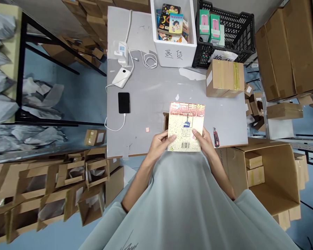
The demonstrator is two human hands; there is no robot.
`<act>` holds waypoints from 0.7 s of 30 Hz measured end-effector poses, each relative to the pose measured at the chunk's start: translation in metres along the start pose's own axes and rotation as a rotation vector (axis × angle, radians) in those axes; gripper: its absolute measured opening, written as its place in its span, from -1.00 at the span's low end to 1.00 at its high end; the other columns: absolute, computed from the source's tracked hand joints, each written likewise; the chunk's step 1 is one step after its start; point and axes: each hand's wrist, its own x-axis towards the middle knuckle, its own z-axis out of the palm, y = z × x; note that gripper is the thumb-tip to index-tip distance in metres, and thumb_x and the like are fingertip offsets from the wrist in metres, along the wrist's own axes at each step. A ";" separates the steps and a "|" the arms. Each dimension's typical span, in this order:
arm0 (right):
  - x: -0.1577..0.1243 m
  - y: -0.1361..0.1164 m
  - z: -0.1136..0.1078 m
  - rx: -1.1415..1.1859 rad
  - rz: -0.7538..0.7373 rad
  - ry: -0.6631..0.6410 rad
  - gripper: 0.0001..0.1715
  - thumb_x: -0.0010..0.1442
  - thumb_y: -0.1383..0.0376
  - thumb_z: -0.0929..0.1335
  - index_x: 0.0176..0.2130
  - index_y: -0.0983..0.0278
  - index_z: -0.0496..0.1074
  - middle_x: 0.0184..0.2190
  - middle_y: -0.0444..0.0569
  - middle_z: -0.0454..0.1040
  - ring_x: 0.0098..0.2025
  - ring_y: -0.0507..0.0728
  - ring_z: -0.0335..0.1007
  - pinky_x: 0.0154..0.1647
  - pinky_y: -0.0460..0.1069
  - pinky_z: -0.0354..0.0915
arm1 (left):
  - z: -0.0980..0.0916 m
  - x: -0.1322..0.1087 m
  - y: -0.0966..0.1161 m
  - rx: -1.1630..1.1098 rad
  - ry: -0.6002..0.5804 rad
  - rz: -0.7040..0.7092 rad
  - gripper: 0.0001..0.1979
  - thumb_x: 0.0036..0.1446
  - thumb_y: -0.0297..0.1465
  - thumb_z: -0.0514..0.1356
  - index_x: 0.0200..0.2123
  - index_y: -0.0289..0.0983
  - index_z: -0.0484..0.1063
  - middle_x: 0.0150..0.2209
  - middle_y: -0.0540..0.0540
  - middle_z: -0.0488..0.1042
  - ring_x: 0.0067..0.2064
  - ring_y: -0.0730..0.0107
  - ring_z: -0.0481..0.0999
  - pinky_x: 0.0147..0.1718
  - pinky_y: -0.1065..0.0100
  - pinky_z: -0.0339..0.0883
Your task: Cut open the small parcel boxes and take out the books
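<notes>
Both my hands hold a book (pixel 181 130) with a yellow speckled cover, a red band along its top and a barcode near the bottom. My left hand (pixel 161 144) grips its lower left edge, thumb on the cover. On the opposite edge, my right hand (pixel 205 139) is closed with its thumb on the cover too. Behind the book, a small brown cardboard piece (pixel 166 121) shows at the left; the rest of it is hidden. A red and black box cutter (pixel 216 137) lies to the right of my right hand.
A white bin (pixel 175 57) of books and a black crate (pixel 228 34) with green boxes stand at the back. A taped carton (pixel 220 79) sits at the right. A phone (pixel 124 102), power bank (pixel 121 77) and cables lie left. A large open box (pixel 273 173) adjoins the table.
</notes>
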 end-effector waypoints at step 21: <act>-0.001 0.009 0.029 -0.137 -0.089 0.078 -0.32 0.34 -0.33 0.46 -0.02 0.18 0.65 -0.11 0.01 0.76 0.03 0.34 0.69 0.17 0.21 0.60 | 0.043 -0.035 -0.010 0.813 -0.015 0.493 -0.61 0.40 -0.32 0.28 0.24 -0.20 0.64 0.01 -0.21 0.59 0.02 0.11 0.63 0.02 0.19 0.55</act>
